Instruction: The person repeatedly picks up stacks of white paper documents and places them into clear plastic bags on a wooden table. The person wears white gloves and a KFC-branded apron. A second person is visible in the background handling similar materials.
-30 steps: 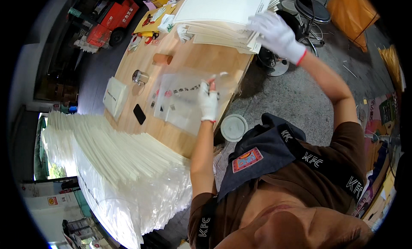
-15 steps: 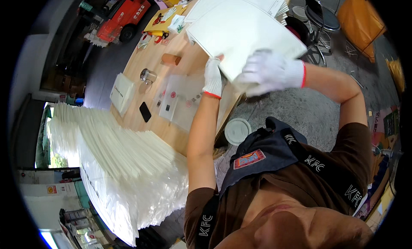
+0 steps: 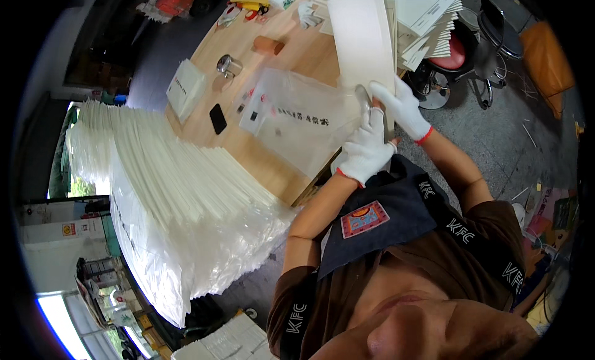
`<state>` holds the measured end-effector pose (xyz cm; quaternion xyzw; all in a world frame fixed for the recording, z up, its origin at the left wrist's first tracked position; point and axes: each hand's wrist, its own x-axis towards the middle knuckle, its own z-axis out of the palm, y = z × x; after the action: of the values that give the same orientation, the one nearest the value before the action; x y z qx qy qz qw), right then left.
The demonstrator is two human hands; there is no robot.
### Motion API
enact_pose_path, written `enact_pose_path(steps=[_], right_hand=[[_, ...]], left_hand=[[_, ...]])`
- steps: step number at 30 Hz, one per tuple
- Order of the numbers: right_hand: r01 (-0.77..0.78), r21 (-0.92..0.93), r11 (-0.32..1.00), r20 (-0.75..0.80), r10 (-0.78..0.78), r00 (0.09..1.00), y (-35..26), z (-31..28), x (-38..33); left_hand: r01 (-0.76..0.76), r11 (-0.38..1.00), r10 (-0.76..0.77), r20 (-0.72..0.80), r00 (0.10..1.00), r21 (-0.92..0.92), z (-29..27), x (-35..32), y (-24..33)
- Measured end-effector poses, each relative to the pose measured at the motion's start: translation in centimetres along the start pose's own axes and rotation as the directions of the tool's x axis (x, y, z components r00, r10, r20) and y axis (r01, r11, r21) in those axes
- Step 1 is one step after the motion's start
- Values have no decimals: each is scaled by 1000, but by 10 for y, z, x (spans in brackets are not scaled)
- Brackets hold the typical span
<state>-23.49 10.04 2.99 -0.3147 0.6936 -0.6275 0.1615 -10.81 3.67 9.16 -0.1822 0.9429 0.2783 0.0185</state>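
A white paper sheet or thin stack of sheets (image 3: 362,40) stands curved on edge at the near right side of the table. Both hands wear white knitted gloves with red cuffs. My right hand (image 3: 406,109) grips the near end of the sheets from the right. My left hand (image 3: 367,148) is closed at the same near end, just below and left of the right one; its fingertips are partly hidden. Beside it, a translucent plastic bag (image 3: 291,115) with printing lies on the table, its right part reaching the left hand and sheets.
On the wooden table (image 3: 248,158) are a black phone (image 3: 217,119), a metal cup (image 3: 229,66), an orange-brown block (image 3: 268,45), a white packet (image 3: 186,90) and a loose glove (image 3: 308,14). A tall stack of plastic bags (image 3: 186,192) stands left. More sheets (image 3: 427,16) lie far right.
The broad white sheets have turned from lying wide to standing curved and narrow. Both hands have come closer together and nearer to my body. The plastic bag shows more fully.
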Motion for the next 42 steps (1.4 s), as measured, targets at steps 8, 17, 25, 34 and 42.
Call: enact_pose_path(steps=[8,17,25,34,42], right_hand=[[595,-509,623,497,-352,793,-50,-24,14],[431,-367,824,800,43,599,-26,27,61],[729,-653,204,691,-234,684,15,120,64],[621,-459,636,558,-338,758,29,85,-52],[442,-858,262,452,-23,892,93,65,17]], left_hand=[[-290,197,-277,-337,900,-937,-82,-16,-118],[-278,905,31,-603,797,-322,13,-78,-68],[-403,908,311,-460,832,-116,-22,-13,-56],[-26,923,-184,-498,847,-385,53,-31,-152],[343,933,-194,-647,738,111,95,-81,-209]])
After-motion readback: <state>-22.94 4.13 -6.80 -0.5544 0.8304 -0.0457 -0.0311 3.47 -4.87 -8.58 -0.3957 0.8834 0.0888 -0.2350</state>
